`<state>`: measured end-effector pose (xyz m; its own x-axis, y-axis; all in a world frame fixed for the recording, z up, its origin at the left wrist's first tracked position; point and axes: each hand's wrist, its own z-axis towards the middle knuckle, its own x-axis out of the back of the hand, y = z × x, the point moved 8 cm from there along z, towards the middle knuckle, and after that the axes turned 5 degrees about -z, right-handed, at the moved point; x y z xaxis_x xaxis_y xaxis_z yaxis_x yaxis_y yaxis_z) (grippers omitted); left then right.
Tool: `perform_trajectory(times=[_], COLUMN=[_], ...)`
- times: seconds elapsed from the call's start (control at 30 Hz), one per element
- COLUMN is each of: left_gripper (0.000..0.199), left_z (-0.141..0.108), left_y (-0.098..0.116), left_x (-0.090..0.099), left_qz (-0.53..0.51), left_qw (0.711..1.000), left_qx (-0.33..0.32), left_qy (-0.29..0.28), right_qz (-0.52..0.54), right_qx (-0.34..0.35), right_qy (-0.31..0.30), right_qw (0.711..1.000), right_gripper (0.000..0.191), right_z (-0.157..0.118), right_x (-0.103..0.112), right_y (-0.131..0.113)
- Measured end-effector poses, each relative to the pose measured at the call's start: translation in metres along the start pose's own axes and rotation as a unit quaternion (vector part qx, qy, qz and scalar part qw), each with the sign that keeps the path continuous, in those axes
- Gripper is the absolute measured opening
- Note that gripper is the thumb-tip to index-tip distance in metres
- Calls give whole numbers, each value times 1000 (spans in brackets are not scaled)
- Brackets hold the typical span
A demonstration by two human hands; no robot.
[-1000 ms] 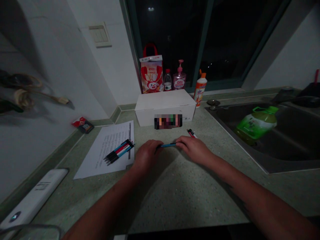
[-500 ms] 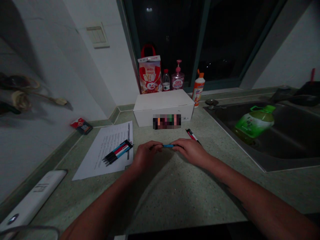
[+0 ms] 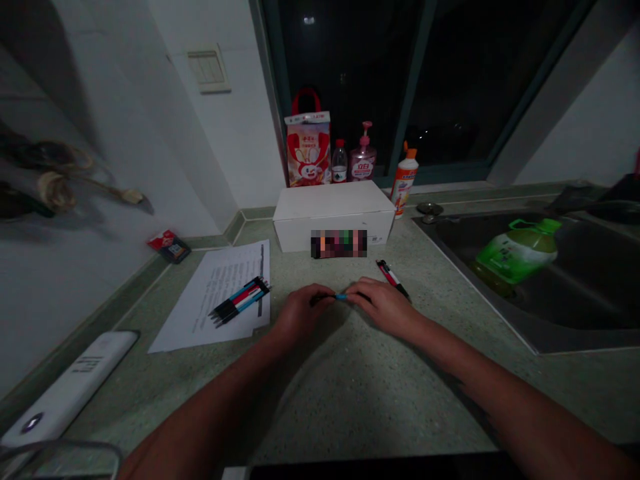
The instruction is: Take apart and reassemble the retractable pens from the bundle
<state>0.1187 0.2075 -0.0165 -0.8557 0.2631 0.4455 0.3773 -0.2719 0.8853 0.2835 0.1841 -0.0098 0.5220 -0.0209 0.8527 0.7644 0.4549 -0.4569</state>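
A blue and black pen lies level between my hands, just above the counter, its ends hidden by my fingers. My left hand is closed on its left end. On its right end, my right hand pinches with thumb and fingers. Just beyond my right hand, a red, white and black pen rests on the counter. Several pens in blue, red and black lie side by side on printed sheets of paper, left of my left hand.
A white box stands at the back, before a red-and-white bag and several bottles. At right, a sink holds a large green-labelled jug. A long white device and a small dark-and-red packet lie along the left wall.
My hands have drawn closer together along the pen, so less of its blue part shows. The whole view has shifted slightly; the other things stay in place.
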Motion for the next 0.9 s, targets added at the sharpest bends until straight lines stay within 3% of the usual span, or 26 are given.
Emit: perform_trajectory(times=[0.2, 0.43, 0.6, 0.8, 0.9], left_gripper=[15, 17, 16, 17, 18], left_z=[-2, -3, -5, -5, -5], left_y=[2, 7, 7, 10, 10], left_x=[-5, -7, -13, -9, -9], left_qz=[28, 39, 39, 56, 55], left_qw=[999, 999, 998, 997, 997], left_qx=[-22, -27, -23, -39, -39], left_qy=[-21, -23, -49, -33, -42], right_qz=[-1, -22, -27, -27, -28], right_qx=[15, -2, 13, 2, 13], right_qy=[12, -45, -3, -43, -23], right_qw=[1000, 999, 1000, 999, 999], right_gripper=[10, 20, 8, 19, 18], right_z=[-3, -1, -2, -1, -1], right_x=[7, -6, 2, -4, 1], right_y=[-6, -2, -5, -3, -4])
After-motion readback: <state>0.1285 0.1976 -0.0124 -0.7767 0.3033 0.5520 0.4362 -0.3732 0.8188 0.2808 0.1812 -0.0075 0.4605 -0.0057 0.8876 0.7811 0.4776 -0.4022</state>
